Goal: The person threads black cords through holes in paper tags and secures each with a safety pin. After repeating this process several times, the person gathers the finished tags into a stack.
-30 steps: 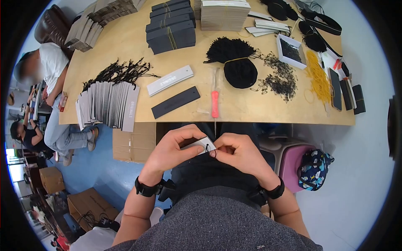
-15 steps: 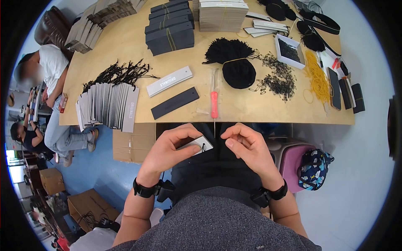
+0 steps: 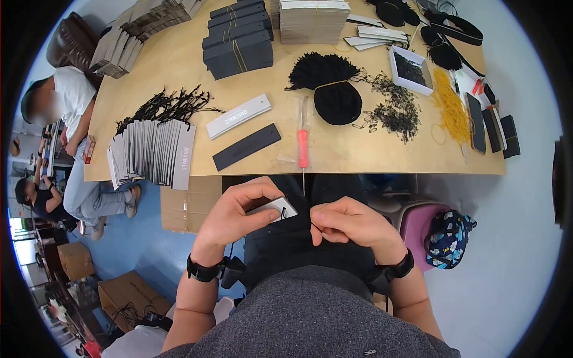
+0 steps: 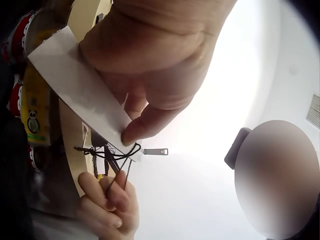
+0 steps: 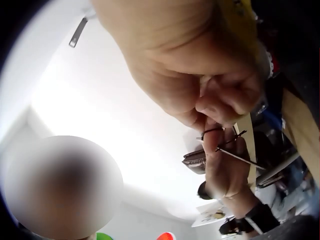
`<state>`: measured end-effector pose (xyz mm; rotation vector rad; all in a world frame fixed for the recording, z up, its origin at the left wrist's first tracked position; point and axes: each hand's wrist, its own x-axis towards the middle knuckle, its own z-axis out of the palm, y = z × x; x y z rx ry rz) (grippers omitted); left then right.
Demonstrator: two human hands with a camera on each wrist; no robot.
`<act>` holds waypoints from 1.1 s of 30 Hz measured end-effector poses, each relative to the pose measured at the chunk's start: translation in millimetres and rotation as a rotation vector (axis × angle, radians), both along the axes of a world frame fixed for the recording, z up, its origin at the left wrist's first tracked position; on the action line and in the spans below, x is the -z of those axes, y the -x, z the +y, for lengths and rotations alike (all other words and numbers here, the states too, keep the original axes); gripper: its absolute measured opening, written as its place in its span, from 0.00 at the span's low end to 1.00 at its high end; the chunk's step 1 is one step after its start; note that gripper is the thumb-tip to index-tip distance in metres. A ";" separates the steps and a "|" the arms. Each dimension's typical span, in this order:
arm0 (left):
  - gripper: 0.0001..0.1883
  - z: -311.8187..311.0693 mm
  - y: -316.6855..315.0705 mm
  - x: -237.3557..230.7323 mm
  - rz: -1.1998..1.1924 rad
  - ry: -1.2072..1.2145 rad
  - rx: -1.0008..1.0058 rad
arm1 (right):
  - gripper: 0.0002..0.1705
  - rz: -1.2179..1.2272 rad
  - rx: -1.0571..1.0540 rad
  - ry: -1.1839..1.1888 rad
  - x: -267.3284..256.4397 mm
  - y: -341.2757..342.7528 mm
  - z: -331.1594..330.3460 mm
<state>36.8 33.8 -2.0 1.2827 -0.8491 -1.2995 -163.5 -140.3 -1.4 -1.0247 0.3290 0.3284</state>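
My left hand (image 3: 236,215) pinches a white tag (image 3: 278,210) between thumb and fingers below the table's front edge. Through the tag's end runs a black cord (image 4: 131,151), looped with a knotted end in the left wrist view. My right hand (image 3: 352,222) is just to the right, its fingers curled and pinching part of the cord, which stretches between the hands. In the right wrist view the cord (image 5: 214,131) passes by the fingertips. On the table a red-handled tool (image 3: 303,149) points its thin shaft over the edge.
Strung tags (image 3: 149,152) fan out at the table's left front. A white tag (image 3: 239,116) and a black tag (image 3: 246,147) lie in the middle. Black cord bundles (image 3: 337,102), loose pins (image 3: 397,113) and yellow bands (image 3: 450,113) are to the right. A person (image 3: 74,89) sits at left.
My right hand came off the tag's end, opened briefly, then curled its fingers round the cord, a little right of the tag. My left hand moved slightly left with the tag.
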 end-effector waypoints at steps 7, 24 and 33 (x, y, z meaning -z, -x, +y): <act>0.12 -5.7 6.9 0.9 -0.065 -0.025 0.023 | 0.13 -0.125 0.195 0.938 9.4 -6.5 19.9; 0.19 -0.8 11.5 0.4 -0.195 0.020 -0.067 | 0.08 -0.256 0.644 -0.387 16.1 14.5 -7.9; 0.24 9.6 1.0 -29.0 0.007 -0.114 -0.223 | 0.14 -0.201 0.635 -0.354 8.2 9.0 -11.8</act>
